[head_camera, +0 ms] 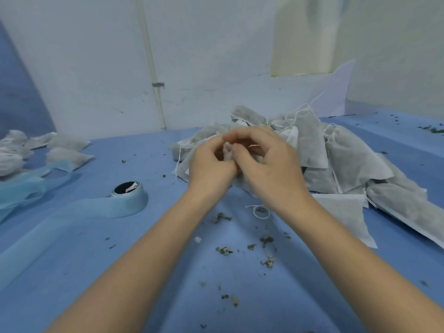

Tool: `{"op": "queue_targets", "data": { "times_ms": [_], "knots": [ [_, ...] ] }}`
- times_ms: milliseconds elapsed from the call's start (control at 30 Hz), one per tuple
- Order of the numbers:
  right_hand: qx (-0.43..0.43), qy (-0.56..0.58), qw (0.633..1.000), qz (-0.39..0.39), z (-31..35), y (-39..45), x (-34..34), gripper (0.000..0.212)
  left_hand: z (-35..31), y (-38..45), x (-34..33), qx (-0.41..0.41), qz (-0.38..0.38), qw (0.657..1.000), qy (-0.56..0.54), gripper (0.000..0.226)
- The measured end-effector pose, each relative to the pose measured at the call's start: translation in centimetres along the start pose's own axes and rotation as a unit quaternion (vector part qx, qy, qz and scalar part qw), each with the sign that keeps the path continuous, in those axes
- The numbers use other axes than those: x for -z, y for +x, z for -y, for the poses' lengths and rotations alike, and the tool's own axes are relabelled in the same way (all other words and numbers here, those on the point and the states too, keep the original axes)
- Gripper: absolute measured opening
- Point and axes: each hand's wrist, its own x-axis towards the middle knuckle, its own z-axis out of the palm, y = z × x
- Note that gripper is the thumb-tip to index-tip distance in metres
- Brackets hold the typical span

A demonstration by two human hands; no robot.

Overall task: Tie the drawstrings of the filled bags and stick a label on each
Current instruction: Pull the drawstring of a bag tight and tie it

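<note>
We take the large heap of grey-white non-woven drawstring bags filled with dried herb as our landmark. Right at its near-left edge, both of our hands meet over one bag from it: the left hand and the right hand have their fingers curled inward, pinching the gathered white neck of the bag in hand. The motion blur there keeps us from seeing the string itself or any knot, so we judge we are in the middle of tying, not finished with it.

Far to the left of the heap lies a smaller group of plump grey-white bags that look closed; whether they carry labels we cannot tell at this size. We read them as the done share, and it is clearly the smaller one.

Between that group and the heap, nearer to us, sits the roll of pale blue tape with a long strip trailing off to the left; we take it to be the label stock, not in use now.

In front of the heap, a loose loop of white string and scattered bits of dried green herb lie on the blue cloth-covered table.

Most of the work looks to be ahead of us: this bag's knot and label, then the whole heap.
</note>
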Motion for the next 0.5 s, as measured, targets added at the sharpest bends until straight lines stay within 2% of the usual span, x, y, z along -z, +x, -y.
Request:
{"op": "queue_targets", "data": {
  "times_ms": [100, 200, 333, 500],
  "knots": [
    [0.004, -0.024, 1.0, -0.011, -0.3, 0.3, -0.5, 0.022, 0.8, 0.2, 1.6, -0.004, -0.036, 0.999, 0.01, 0.037],
    [-0.019, -0.038, 0.999, 0.023, -1.0, 0.5, -1.5, 0.027, 1.3, 0.2, 3.5, -0.024, -0.052, 0.998, 0.018, 0.037],
    [-0.065, -0.004, 0.993, 0.103, -1.7, 0.1, -2.9, 0.019, 2.2, -0.1, 5.1, -0.032, -0.013, 0.997, 0.062, 0.029],
    [-0.098, 0.044, 0.988, 0.111, -2.7, -0.5, -3.6, 0.005, 3.2, -0.5, 5.5, -0.024, 0.052, 0.995, 0.086, 0.029]
  ]
}}
